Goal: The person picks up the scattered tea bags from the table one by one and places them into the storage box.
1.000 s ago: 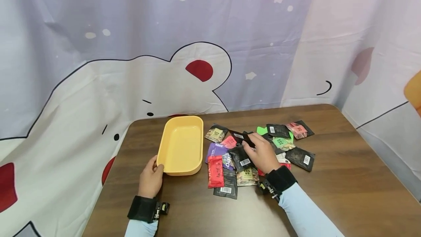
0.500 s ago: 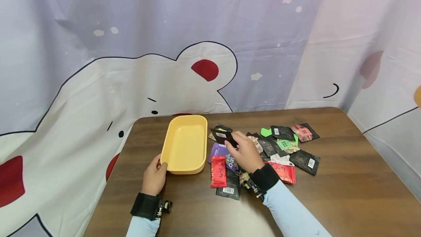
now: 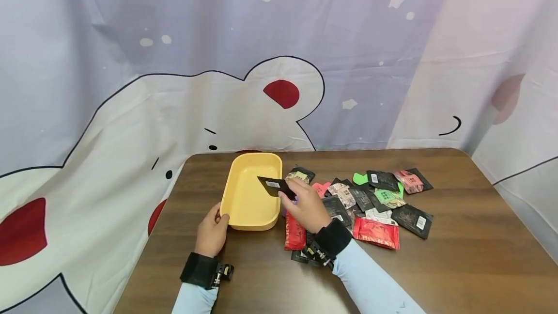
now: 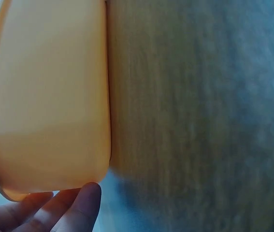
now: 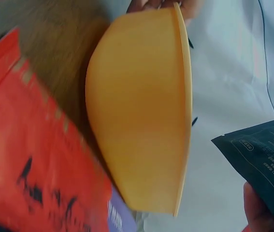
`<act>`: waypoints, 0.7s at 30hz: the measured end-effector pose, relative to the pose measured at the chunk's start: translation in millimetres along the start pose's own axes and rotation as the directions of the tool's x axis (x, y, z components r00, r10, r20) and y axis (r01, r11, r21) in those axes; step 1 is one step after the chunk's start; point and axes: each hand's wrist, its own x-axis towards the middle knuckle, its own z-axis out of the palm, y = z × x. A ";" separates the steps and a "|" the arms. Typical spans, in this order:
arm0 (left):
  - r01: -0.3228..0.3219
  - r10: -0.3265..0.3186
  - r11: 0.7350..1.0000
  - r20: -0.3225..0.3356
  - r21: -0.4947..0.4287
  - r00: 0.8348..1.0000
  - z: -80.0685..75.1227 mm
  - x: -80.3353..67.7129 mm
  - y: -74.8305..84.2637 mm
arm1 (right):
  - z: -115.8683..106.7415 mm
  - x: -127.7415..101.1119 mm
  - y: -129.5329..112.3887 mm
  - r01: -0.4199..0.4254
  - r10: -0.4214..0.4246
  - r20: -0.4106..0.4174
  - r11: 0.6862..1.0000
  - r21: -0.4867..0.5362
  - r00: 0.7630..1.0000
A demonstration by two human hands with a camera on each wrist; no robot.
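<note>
A yellow plastic tray [image 3: 250,195] stands on the wooden table. My left hand [image 3: 211,230] grips its near left corner, thumb on the rim; in the left wrist view the fingers [image 4: 86,205] press against the tray's outer wall. My right hand [image 3: 306,205] pinches a flat black sachet [image 3: 274,185] with a white barcode label, held above the tray's right rim. The right wrist view shows this black sachet [image 5: 262,154] in the air beside the tray [image 5: 139,104]. Under the right forearm lies a red sachet [image 3: 295,230], partly covered.
Several sachets lie heaped right of the tray, among them a red sachet [image 3: 376,232], a black sachet [image 3: 413,220] and a pink-labelled sachet [image 3: 412,181]. Behind the table hangs a printed curtain [image 3: 209,110].
My right hand has lifted the black sachet from the heap and carried it left to the tray. The left hand keeps its grip on the tray's corner. The head view has shifted slightly.
</note>
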 end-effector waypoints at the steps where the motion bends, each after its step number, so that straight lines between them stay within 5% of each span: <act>1: 0.001 -0.001 1.000 -0.001 0.003 1.000 0.3 -0.2 0.2 | 2.6 0.5 -1.5 0.005 -0.005 0.010 1.000 0.003 1.000; 21: 0.002 -0.001 0.999 -0.015 0.042 1.000 -0.7 -2.2 3.8 | 49.3 14.7 -40.5 0.002 -0.010 0.151 0.999 0.053 0.989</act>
